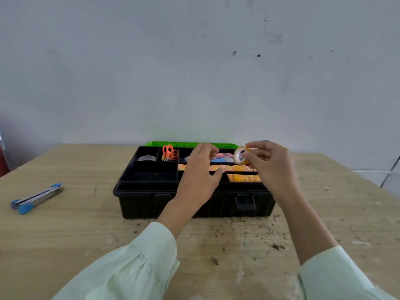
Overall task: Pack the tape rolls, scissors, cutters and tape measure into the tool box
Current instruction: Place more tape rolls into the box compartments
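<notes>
Tape roll (241, 155) in right hand (269, 164), perhaps orange-labelled, writing illegible.

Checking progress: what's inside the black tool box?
Orange-handled scissors and a clear tape roll sit in the back-left compartments; orange-yellow tape rolls fill the right rows. The left hand covers the middle.

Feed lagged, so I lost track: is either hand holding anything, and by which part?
The right hand pinches a tape roll by its right side, fingers over the rim. The left hand holds nothing.
</notes>
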Motion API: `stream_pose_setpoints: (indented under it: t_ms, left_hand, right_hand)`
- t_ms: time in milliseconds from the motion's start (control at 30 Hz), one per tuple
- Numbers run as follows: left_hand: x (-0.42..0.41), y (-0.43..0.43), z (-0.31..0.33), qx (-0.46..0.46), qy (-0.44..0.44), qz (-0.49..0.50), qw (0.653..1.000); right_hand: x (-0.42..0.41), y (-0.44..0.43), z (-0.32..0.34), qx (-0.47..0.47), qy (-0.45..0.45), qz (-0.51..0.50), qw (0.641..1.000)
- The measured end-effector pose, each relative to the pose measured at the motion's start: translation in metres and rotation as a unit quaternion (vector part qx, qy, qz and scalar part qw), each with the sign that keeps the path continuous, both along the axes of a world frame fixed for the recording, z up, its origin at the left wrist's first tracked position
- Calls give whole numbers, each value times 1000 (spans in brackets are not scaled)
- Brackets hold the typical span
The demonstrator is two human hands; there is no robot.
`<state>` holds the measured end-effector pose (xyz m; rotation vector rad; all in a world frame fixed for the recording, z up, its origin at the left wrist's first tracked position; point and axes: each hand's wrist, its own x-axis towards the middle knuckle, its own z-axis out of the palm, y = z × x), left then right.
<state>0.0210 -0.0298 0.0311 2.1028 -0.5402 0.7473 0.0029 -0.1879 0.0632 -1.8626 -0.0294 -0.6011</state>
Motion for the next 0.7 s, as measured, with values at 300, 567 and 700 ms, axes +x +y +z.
stream_pose_setpoints:
  t_ms: [300,567,700]
  left_hand:
    - [7,-61,-7,166,-3,-28,986]
    - [30,-105,5,209,71,-54,974]
    - [39,-110,10,179,124,-71,973]
  right_hand:
    - [-13,-56,2,-89,11,-155,984]
    - [-18,-71,-1,-127,54,-163,977]
    - [-17,-74,-3,-123,58,-155,979]
